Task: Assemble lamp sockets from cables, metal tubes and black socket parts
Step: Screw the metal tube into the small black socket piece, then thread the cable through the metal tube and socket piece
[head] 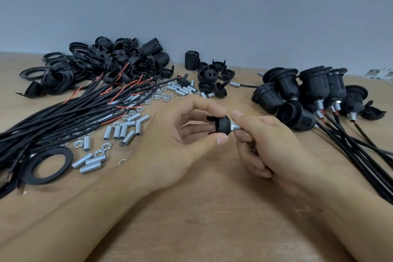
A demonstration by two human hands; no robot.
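Head view over a wooden counter (212, 208). At centre, raised above the counter, the left hand (176, 144) grips a black socket cap (220, 125) between thumb and curled fingers, dome side turned toward the right. The right hand (268, 144) pinches a short threaded metal tube (235, 127) between forefinger and thumb; the tube's end meets the neck of the cap, though how far it is seated cannot be made out, as the fingers cover the joint.

Left of the hands: a sheaf of black cables (53, 117) with red inner wires (125, 87) bared at their far ends, lying slantwise. Beside and partly under the cables, loose metal tubes (121, 132) and hex nuts (157, 97) are scattered. A flat black ring (47, 165) lies at the near left, touching the cable ends.

Far left: a heap of black socket parts (110, 61), mostly rings and shells. Far centre: a smaller cluster of caps (209, 78) with one upright socket body (192, 59) behind it.

Right: finished sockets (308, 89) lie grouped, each with a tube at its base and a black lead (357, 155) trailing toward the near right edge.
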